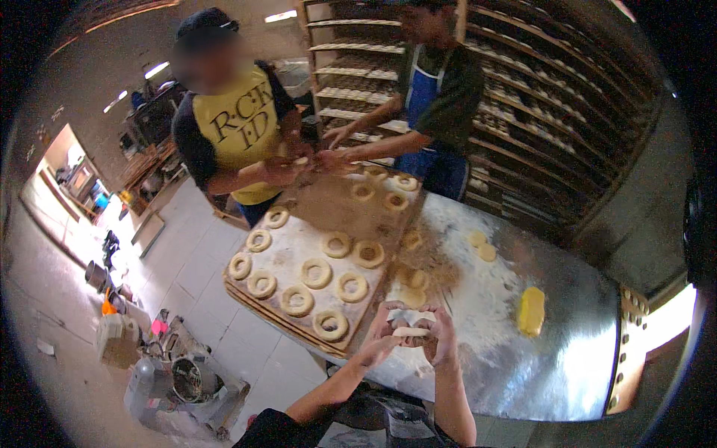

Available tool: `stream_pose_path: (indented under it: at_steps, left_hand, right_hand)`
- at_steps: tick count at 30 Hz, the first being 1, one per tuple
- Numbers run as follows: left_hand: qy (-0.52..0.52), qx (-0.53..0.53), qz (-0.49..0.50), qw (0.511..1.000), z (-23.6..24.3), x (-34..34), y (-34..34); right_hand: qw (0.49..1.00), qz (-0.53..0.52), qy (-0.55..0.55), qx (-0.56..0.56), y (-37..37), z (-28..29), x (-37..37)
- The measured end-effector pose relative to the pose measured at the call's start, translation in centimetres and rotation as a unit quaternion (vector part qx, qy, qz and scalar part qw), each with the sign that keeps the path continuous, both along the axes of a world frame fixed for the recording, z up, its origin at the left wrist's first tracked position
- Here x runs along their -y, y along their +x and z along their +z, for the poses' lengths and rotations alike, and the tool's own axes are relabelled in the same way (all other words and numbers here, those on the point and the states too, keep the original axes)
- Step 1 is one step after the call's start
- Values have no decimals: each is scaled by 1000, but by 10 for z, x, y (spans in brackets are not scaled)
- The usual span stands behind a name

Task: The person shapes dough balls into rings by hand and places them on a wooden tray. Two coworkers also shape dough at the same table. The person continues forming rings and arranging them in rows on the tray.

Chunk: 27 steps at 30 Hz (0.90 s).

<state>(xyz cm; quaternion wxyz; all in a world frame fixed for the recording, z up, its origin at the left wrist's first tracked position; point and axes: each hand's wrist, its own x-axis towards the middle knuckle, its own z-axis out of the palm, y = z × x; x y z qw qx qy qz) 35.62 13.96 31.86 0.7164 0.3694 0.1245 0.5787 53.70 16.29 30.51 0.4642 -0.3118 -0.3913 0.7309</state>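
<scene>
Both my hands are closed around a pale dough ring, held up above the near edge of the metal table. My left hand grips its left side and my right hand its right side, so the fingers hide part of it. Just beyond my hands, a few flat dough rounds lie on the floured metal. To the left, a floured wooden board carries several dough rings, spaced apart in loose rows.
A yellow block rests on the table's right part, with two dough discs farther back. Two co-workers stand across the table, their hands close together over the board's far end. Tall racks line the back; a machine stands lower left.
</scene>
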Motion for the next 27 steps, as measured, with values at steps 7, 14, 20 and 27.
stream_pose_path:
  at_steps: [7,14,20,27]
  left_hand:
    - [133,-590,355,713,34,-23,-57]
    - [34,-507,401,763,34,-56,-152]
    - [20,-537,406,739,48,-79,-218]
    - [-11,-592,368,717,35,-105,-269]
  right_hand:
    - [998,-4,64,-23,-105,42,-34]
    - [986,0,143,91,-192,7,-88]
    - [989,96,108,-41,-266,37,-106]
    - [993,97,68,18,-310,49,-127]
